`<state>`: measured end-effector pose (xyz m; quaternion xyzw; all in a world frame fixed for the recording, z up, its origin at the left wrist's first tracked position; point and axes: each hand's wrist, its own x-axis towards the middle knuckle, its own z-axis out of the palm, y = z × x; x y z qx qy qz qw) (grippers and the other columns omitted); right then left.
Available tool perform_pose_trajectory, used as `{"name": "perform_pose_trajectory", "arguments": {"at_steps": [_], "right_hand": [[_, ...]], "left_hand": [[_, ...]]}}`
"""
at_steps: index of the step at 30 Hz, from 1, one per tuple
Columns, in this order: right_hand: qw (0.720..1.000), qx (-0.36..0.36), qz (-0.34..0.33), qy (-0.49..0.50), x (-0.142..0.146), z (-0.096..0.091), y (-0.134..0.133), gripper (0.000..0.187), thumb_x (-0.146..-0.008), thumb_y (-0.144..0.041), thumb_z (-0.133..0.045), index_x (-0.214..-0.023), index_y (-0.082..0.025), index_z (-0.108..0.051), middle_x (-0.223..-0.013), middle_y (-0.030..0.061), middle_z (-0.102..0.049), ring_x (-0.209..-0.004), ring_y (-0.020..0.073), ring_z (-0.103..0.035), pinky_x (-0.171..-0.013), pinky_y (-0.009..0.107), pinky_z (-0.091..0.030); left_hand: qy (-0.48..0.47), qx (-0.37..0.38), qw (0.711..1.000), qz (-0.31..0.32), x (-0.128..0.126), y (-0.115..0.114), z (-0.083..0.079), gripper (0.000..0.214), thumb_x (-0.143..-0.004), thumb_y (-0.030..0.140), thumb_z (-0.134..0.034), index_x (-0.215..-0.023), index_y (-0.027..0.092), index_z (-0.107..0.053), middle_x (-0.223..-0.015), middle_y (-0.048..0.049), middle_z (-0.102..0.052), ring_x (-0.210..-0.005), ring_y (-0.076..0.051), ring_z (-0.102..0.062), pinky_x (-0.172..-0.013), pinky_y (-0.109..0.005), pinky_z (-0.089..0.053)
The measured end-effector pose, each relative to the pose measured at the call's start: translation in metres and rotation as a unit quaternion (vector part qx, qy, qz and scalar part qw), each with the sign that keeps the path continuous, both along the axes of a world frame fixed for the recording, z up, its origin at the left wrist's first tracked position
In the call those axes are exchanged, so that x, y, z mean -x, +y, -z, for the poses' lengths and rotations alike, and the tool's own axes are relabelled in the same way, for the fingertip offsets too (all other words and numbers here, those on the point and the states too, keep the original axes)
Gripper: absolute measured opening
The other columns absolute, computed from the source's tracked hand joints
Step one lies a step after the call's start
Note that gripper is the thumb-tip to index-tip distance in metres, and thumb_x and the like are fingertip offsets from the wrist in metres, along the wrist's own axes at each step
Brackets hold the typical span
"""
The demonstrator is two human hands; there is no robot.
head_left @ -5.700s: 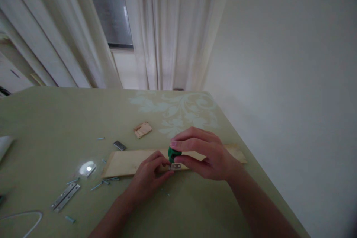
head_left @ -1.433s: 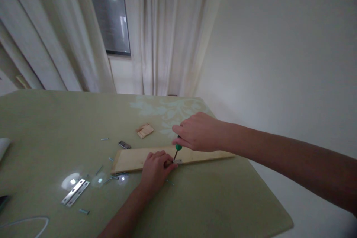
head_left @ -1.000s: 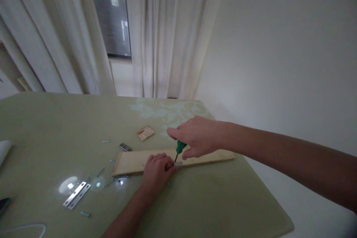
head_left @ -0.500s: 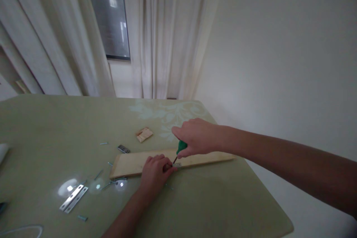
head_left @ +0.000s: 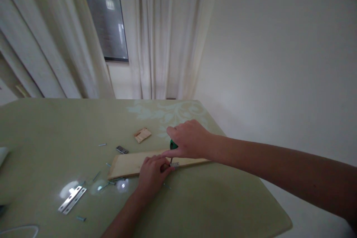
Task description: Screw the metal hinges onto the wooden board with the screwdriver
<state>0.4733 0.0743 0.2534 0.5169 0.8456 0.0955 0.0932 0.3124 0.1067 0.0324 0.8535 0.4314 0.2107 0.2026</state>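
My right hand (head_left: 188, 139) is closed around the green handle of a screwdriver (head_left: 173, 144), whose shaft points down at a small metal plate with holes (head_left: 174, 164). That plate lies at the near edge of a pale wooden board (head_left: 129, 163). My left hand (head_left: 153, 171) rests on the board, thumb and fingers pinched beside the plate and the screwdriver tip. The fingers hide whatever the tip meets, and I cannot make out what they pinch. The right hand and forearm cover the board's right part.
Two silver metal strips (head_left: 72, 200) and a thick screw (head_left: 81, 218) lie at the front left of the table (head_left: 223, 204). Loose screws (head_left: 104, 186) are scattered left of the board. Behind it sit a dark metal piece (head_left: 122, 150) and a small wooden scrap (head_left: 142, 135).
My right hand has turned and come slightly left and lower, bringing the screwdriver more upright. My left hand keeps its place at the plate. The whole view has shifted a little.
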Motion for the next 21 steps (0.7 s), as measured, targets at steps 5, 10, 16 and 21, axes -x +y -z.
{"name": "perform_pose_trajectory", "arguments": {"at_steps": [5, 10, 16, 21], "right_hand": [[0.999, -0.003, -0.032, -0.029, 0.000, -0.001, 0.001, 0.052, -0.099, -0.056, -0.071, -0.127, -0.013, -0.064, -0.109, 0.0164, -0.080, -0.094, 0.0337, -0.079, -0.067, 0.035, -0.052], [0.998, 0.038, 0.015, -0.047, -0.009, -0.009, 0.002, 0.047, -0.096, -0.057, -0.073, -0.116, -0.014, -0.071, -0.104, 0.0168, -0.081, -0.100, 0.0354, -0.078, -0.072, 0.036, -0.053], [0.997, 0.060, -0.053, 0.005, -0.022, -0.002, 0.000, 0.045, -0.096, -0.044, -0.077, -0.129, -0.018, -0.061, -0.120, 0.0135, -0.077, -0.099, 0.0297, -0.077, -0.068, 0.033, -0.049], [0.999, 0.031, -0.022, -0.021, -0.017, 0.002, 0.000, 0.051, -0.103, -0.064, -0.060, -0.119, -0.016, -0.065, -0.099, 0.0142, -0.079, -0.092, 0.0339, -0.077, -0.065, 0.034, -0.047]], "left_hand": [[0.001, 0.007, 1.000, -0.001, -0.001, -0.001, -0.003, 0.015, -0.095, 0.035, -0.077, -0.086, 0.023, -0.075, -0.089, -0.0012, -0.076, -0.093, -0.025, -0.069, -0.086, -0.038, -0.039], [0.004, 0.005, 1.000, 0.002, 0.000, 0.000, -0.002, 0.018, -0.096, 0.039, -0.076, -0.088, 0.024, -0.076, -0.089, -0.0020, -0.075, -0.092, -0.025, -0.069, -0.085, -0.037, -0.039], [0.005, -0.005, 1.000, 0.006, 0.001, -0.001, 0.001, 0.019, -0.098, 0.038, -0.072, -0.087, 0.023, -0.074, -0.087, -0.0019, -0.075, -0.091, -0.024, -0.068, -0.085, -0.037, -0.039], [-0.001, -0.010, 1.000, 0.004, 0.000, -0.002, 0.000, 0.019, -0.098, 0.038, -0.072, -0.085, 0.023, -0.074, -0.089, -0.0021, -0.076, -0.093, -0.025, -0.068, -0.086, -0.037, -0.039]]}}
